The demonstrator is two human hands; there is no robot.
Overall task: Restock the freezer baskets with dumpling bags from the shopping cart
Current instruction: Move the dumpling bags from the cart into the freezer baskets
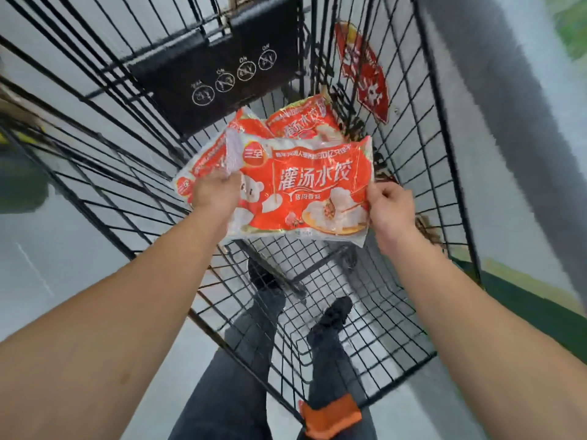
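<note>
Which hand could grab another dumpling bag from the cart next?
Probably the right hand. It only pinches the front bag's edge, and a spare bag lies just beyond it. The left hand already grips two bags.

Both hands inside the cart [422,128], holding one bag [305,188] up btwn them. Left hand [216,193] grips its left end; a 2nd bag [203,163] sits just behind that hand, partly hidden, can't tell if it's held too. Right hand [389,208] pinches the right edge. A 3rd bag [301,122] lies beyond the hands, near the black flap [216,74]. Below the arms: mesh floor [365,312], dark shoes [333,312] seen thru it.
</note>
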